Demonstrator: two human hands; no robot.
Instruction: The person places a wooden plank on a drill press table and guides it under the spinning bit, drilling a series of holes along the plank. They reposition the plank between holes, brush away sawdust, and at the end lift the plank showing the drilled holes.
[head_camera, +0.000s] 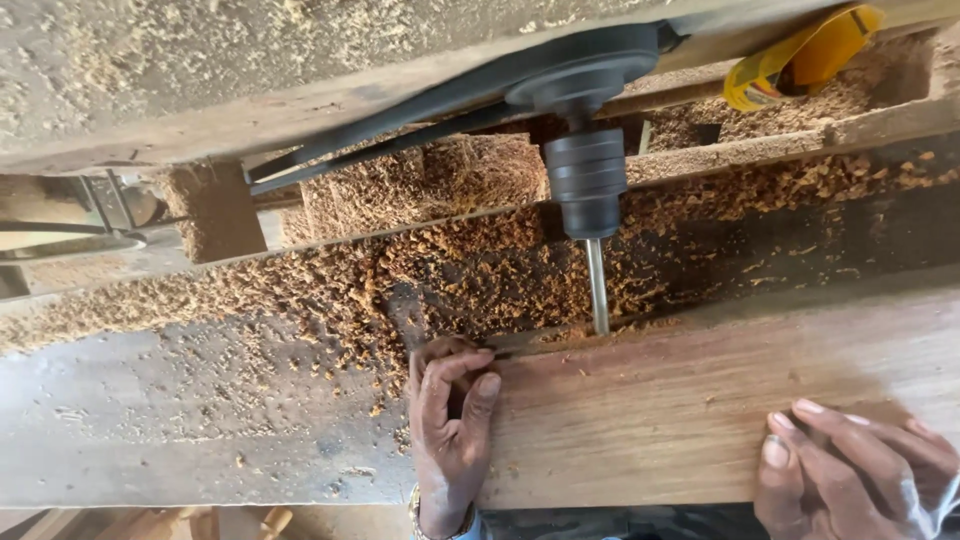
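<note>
Sawdust heaps (330, 290), black drive belt (440, 110), yellow tape roll (800, 60) behind.

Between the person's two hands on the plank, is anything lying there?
No. In the head view, only bare plank runs between the left hand and the right hand; both rest on it.

Right hand (855, 470): cut off by the bottom and right edges; wrist out of view. Left hand (450, 425): wrist leaves the frame at the bottom edge; palm side hidden against the plank (680, 400). Plank runs out at the right edge, full length not visible. Tip of the drill bit (597, 285) hidden behind the plank's far edge and wood shavings (400, 290). Yellow object (800, 60) at top right partly cut off, kind cannot be told. Belt (400, 125) disappears leftward behind a beam.
</note>
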